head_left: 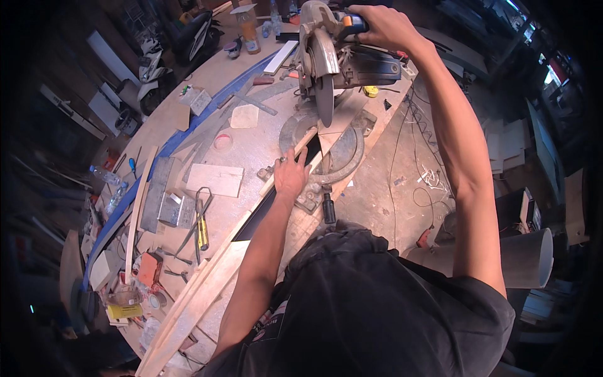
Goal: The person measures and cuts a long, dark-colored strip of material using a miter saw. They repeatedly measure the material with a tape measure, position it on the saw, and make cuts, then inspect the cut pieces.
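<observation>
My right hand point(379, 29) is closed on the handle of a mitre saw point(323, 56) at top centre. Its blade point(325, 103) hangs over a wooden strip point(265, 187) lying across the saw's round base point(345, 154). My left hand point(291, 174) rests on that strip beside a black section, fingers somewhat spread and pressing on it, just short of the blade. The long wood pieces point(188, 314) run diagonally down to the lower left. A black knob point(328, 207) sticks out at the front of the base.
The cluttered worktable point(220, 157) holds pliers point(202, 232), a pale board point(213, 180), offcuts, bottles point(116, 195) and a yellow tape measure point(370, 92). A parked scooter point(154, 78) stands at upper left. Cables point(414, 157) lie on the floor at right, near a grey cylinder point(527, 257).
</observation>
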